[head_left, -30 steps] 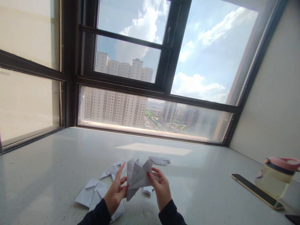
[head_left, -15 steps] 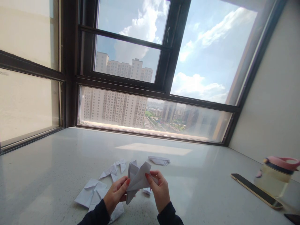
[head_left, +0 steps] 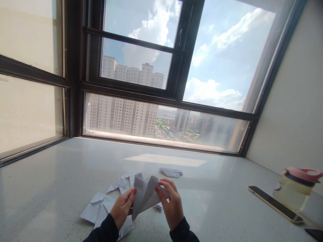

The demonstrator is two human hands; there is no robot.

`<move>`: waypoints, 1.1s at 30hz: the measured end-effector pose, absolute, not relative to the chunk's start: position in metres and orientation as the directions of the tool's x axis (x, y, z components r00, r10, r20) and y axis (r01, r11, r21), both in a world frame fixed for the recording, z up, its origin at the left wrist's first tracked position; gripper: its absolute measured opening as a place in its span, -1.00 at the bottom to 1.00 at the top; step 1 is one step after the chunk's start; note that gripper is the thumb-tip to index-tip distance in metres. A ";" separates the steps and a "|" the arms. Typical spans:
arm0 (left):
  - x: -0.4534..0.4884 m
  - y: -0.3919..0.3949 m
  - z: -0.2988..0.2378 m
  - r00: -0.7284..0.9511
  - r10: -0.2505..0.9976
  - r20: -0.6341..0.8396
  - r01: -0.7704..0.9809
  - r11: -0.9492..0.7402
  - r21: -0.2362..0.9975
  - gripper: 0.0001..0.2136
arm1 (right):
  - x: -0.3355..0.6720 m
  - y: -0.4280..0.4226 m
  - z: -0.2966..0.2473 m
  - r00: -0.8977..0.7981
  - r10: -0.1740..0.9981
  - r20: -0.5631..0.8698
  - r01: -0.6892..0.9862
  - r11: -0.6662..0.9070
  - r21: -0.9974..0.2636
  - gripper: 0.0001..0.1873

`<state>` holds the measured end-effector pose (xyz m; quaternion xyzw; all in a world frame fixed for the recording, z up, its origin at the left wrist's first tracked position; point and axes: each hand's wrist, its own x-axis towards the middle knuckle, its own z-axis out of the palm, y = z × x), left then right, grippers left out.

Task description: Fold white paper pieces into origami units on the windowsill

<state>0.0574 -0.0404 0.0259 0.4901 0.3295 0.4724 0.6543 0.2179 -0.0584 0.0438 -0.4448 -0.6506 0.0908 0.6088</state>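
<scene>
L hand [head_left: 122, 209] & R hand [head_left: 172, 205], each grip pinching the paper [head_left: 143, 196]: prob best to align edges, then crease firmly.

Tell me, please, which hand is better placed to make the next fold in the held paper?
Probably the right: the right hand pinches the upper flap of the paper with its fingertips, while the left hand grips the left edge, steadying it.

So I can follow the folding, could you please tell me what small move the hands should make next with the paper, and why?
Probably press the two raised flaps together: the left hand and right hand each grip one side of the folded paper, held off the counter, and its flaps stand apart.
</scene>
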 end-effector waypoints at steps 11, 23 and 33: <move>0.059 -0.048 0.028 0.389 0.918 0.080 -0.295 0.042 0.955 -0.63 | 0.204 -0.069 0.045 -0.048 0.683 0.729 0.512 0.643 -0.569 -0.82; 0.060 -0.046 0.022 0.478 0.861 0.174 -0.209 -0.081 0.975 -0.69 | 0.205 -0.067 0.045 -0.043 0.649 0.759 0.606 0.621 -0.496 -0.82; 0.057 -0.042 0.024 0.447 0.845 0.291 -0.266 -0.185 0.946 -0.73 | 0.207 -0.062 0.039 0.097 0.644 0.759 0.614 0.561 -0.555 -0.43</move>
